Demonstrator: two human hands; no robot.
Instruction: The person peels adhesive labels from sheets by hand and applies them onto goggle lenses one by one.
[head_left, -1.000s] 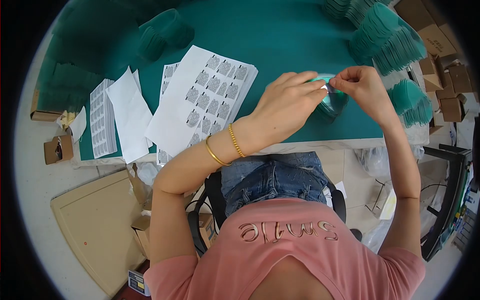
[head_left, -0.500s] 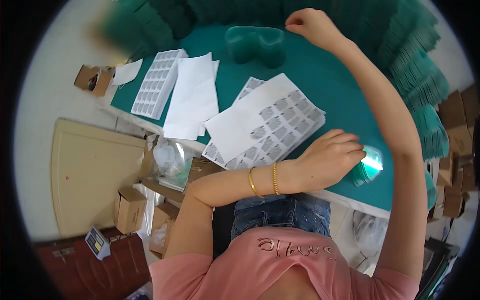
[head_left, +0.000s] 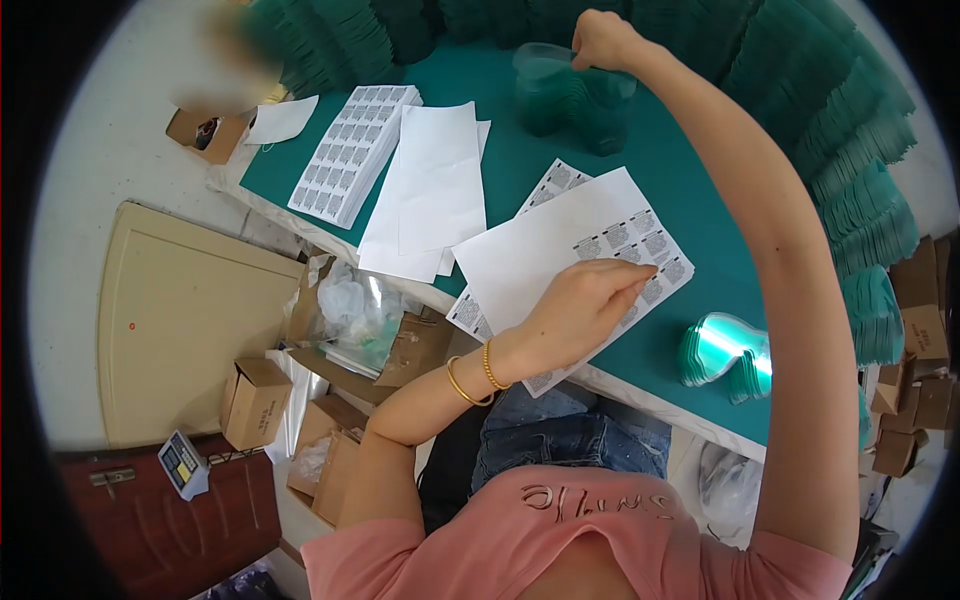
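Observation:
My left hand (head_left: 590, 300), with two gold bracelets at the wrist, is over the printed label sheets (head_left: 615, 240). Its thumb and fingertips are pinched together at the printed patches; whatever they hold is too small to make out. My right hand (head_left: 606, 40) reaches to the far side of the table, its fingers closed at the upper edge of a stack of green, goggle-shaped plastic lenses (head_left: 575, 105). The top lens appears gripped at its rim. A second, shiny stack of lenses (head_left: 715, 350) lies near the front edge, between my two forearms.
Plain white sheets (head_left: 430, 190) and a thick stack of printed labels (head_left: 350, 150) lie to the left. Tall rows of green lenses (head_left: 800, 110) line the back and right. Cardboard boxes (head_left: 255, 400) stand beside the green table (head_left: 700, 250).
My left hand has moved left from beside the near lens stack onto the label sheets. My right hand has shifted onto the far stack's edge. The camera view has turned slightly.

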